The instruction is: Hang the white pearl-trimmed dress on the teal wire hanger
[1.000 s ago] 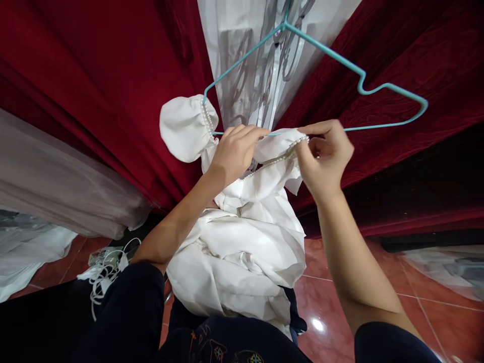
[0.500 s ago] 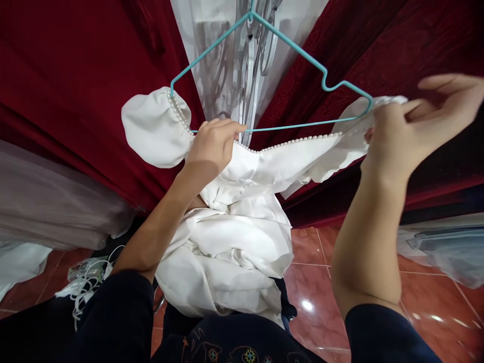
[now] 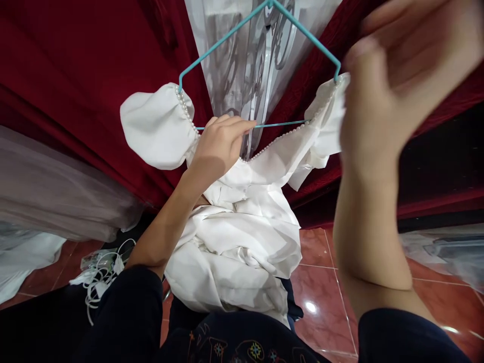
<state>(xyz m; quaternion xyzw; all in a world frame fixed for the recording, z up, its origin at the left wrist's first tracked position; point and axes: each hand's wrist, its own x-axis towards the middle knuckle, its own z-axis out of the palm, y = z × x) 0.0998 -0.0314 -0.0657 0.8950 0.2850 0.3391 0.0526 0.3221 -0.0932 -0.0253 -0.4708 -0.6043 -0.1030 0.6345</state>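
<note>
A white dress (image 3: 242,237) with puffed sleeves and a pearl-trimmed neckline hangs from a teal wire hanger (image 3: 212,53). Both sleeves sit over the hanger's shoulders, the left one (image 3: 155,126) and the right one (image 3: 327,118). My left hand (image 3: 221,143) is closed on the neckline at the hanger's bottom bar. My right hand (image 3: 401,75) is raised close to the camera, just right of the right sleeve. It is smeared by motion, and I cannot make out whether it touches the cloth. The dress skirt bunches down over my lap.
Dark red velvet curtains (image 3: 86,75) hang on both sides of a sheer white panel (image 3: 257,60). Pale grey fabric (image 3: 56,201) lies at the left, and a tangle of white cables (image 3: 100,275) below it. The floor is glossy red tile (image 3: 321,282). Clear plastic wrap (image 3: 449,252) lies at the right.
My right hand has drawn the right sleeve onto the hanger's right shoulder, then lifted up toward the camera. The neckline, stretched out half a second ago, now sags. My left hand has stayed put.
</note>
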